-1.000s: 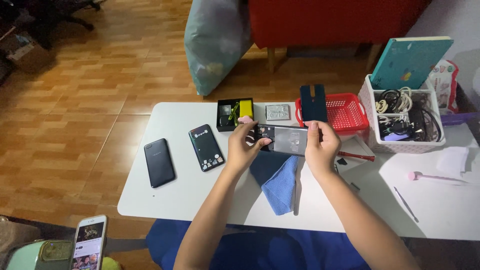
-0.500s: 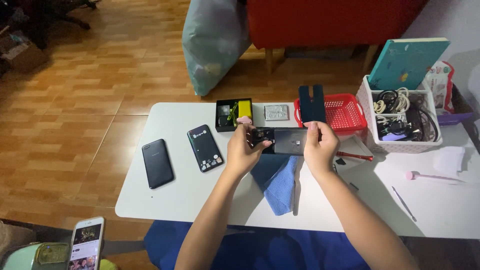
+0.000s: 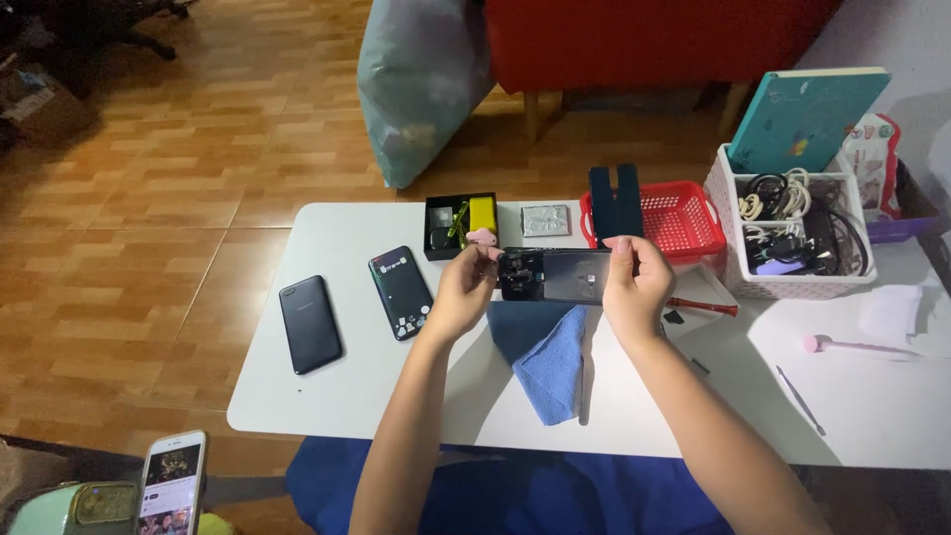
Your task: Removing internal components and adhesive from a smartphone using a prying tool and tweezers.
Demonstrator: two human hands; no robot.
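White table [image 3: 347, 396] | left hand [image 3: 458, 292], right hand [image 3: 634, 287]: grips closed around opened dark phone [image 3: 555, 274], one per end

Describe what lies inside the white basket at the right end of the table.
The white basket holds a tangle of black and white cables. A teal book leans at its back rim. Whatever lies beneath the cables is covered, so it cannot be made out.

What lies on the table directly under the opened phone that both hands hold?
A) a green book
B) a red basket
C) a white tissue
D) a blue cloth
D: the blue cloth lies on the table just below the phone, which the left hand and right hand hold at its ends.
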